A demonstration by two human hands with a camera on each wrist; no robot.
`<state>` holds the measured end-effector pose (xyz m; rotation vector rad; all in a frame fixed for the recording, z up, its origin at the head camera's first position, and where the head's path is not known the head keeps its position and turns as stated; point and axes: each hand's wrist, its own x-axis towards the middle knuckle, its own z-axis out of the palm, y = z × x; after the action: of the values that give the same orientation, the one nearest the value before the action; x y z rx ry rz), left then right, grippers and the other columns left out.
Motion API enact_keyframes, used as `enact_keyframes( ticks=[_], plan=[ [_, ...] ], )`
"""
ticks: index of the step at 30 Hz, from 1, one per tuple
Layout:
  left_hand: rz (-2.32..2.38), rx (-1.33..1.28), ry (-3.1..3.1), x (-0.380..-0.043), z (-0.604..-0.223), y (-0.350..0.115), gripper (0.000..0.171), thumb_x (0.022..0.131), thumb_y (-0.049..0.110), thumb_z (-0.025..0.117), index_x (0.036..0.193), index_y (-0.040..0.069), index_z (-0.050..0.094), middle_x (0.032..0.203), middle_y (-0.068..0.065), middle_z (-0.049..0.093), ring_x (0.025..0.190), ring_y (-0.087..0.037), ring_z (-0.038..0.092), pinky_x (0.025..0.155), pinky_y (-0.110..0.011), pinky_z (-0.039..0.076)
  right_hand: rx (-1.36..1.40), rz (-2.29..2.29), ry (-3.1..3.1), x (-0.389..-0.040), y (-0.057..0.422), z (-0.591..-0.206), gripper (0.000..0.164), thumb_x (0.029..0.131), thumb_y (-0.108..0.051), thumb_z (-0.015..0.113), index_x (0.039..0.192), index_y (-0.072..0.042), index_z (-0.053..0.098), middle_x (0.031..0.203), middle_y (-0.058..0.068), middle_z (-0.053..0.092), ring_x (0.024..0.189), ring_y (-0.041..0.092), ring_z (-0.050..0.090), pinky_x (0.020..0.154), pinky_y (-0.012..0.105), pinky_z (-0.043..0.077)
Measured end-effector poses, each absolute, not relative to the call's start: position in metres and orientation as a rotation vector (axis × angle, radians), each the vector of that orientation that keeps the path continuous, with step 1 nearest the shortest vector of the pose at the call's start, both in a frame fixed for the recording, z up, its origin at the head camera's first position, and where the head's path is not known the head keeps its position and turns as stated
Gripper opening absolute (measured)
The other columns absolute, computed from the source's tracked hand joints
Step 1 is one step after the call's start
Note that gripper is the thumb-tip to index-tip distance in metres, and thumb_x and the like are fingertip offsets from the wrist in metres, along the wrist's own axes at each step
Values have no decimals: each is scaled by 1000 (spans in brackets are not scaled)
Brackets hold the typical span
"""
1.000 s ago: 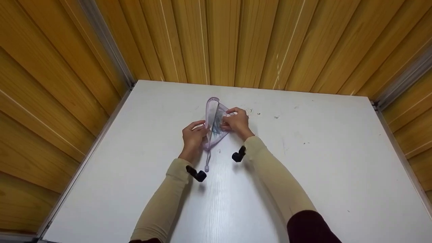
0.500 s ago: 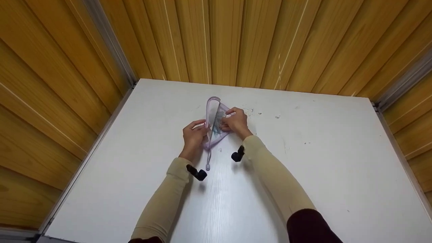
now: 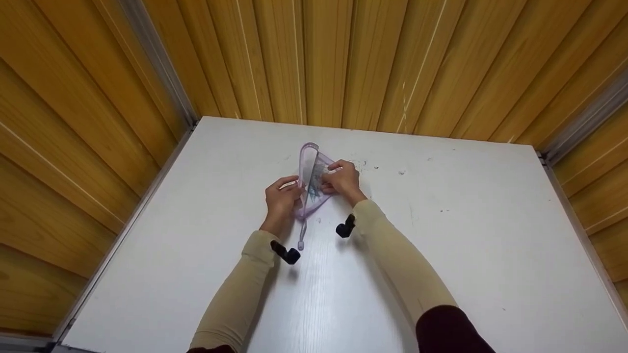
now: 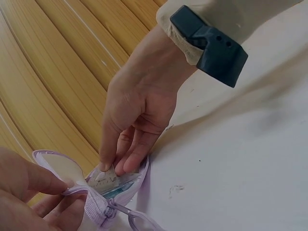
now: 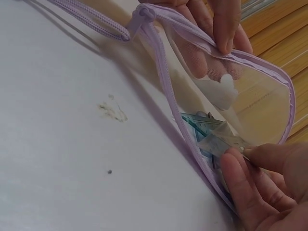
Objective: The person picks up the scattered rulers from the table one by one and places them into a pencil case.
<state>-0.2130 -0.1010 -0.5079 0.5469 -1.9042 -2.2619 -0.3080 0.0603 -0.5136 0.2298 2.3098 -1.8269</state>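
A lilac mesh zip pouch (image 3: 307, 164) lies unzipped near the far middle of the table, its mouth spread apart. My left hand (image 3: 282, 200) pinches the zip edge on its left side between thumb and fingers. Inside the mouth, my right hand (image 3: 345, 179) holds a clear ruler-like strip (image 5: 221, 140) with printed markings; its far end is hidden by the fingers. Beneath the strip, in the right wrist view, sits a teal see-through set square (image 5: 195, 126). The zip pull's cord (image 3: 301, 233) hangs toward me from the pouch's near end.
The white table (image 3: 471, 255) carries small dark marks and scuffs right of the pouch. Wood-plank walls (image 3: 324, 59) rise at the back and both sides. Black wrist cameras (image 3: 292, 255) jut from both sleeves, close above the tabletop.
Hardly anything differs. Both hands keep their places at the pouch, and the whole head view shifts slightly.
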Motion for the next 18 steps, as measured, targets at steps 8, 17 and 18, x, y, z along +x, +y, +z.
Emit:
enact_keyframes(
  ticks=[8,17,18],
  plan=[
    [-2281,486,-1874,-213,-509,-103,32,87,-9,72,118,-2,72,103,-19,76,73,-19,68,56,-25,51,211,-1855,2328,-308,59,-516,32,82,-1,77,110,0,63,69,15,72,51,21,70,53,35,59],
    [-2275,507,-1899,-214,-511,-103,31,87,-8,73,118,-1,73,102,-18,76,75,-19,69,58,-25,54,190,-1798,2348,-303,60,-518,33,86,-5,79,113,0,61,75,15,73,53,20,70,54,35,59],
    [-2275,501,-1899,-214,-511,-102,31,87,-8,73,118,-1,73,102,-18,76,76,-19,70,58,-26,55,187,-1789,2359,-302,60,-518,33,87,-5,79,114,0,61,76,15,74,53,19,70,55,35,60]
  ],
)
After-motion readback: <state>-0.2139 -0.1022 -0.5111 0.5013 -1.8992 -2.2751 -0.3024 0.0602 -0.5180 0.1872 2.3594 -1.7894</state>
